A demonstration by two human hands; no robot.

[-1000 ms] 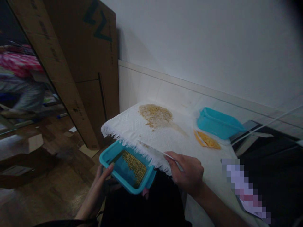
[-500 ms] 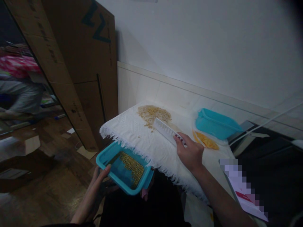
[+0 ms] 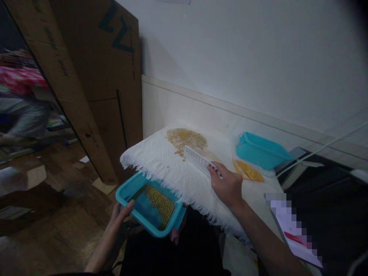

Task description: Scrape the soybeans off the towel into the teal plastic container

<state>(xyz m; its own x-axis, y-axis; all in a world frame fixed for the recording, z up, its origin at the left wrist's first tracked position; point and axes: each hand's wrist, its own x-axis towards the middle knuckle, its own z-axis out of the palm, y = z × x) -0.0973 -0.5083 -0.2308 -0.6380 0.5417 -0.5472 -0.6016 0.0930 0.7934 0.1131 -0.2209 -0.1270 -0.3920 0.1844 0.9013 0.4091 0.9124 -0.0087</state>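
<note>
My left hand [image 3: 119, 220] grips the near corner of a teal plastic tray [image 3: 129, 193], held just below the fringed edge of a white cloth [image 3: 169, 168]. Several yellow beans [image 3: 159, 203] lie inside that tray. My right hand [image 3: 227, 184] is closed on a white ridged scraper [image 3: 197, 159], whose far end rests on the cloth beside a loose pile of beans [image 3: 185, 138] at the cloth's far side.
A second teal tray [image 3: 260, 151] and an orange piece [image 3: 248, 170] sit at the cloth's right. Large cardboard boxes [image 3: 94, 76] lean against the wall on the left. A white wall stands behind, a wooden floor below left, and papers [image 3: 299, 239] at lower right.
My right hand has carried the scraper from the cloth's near fringe up to the bean pile, then nudged it slightly left. The teal tray in my left hand has barely shifted.
</note>
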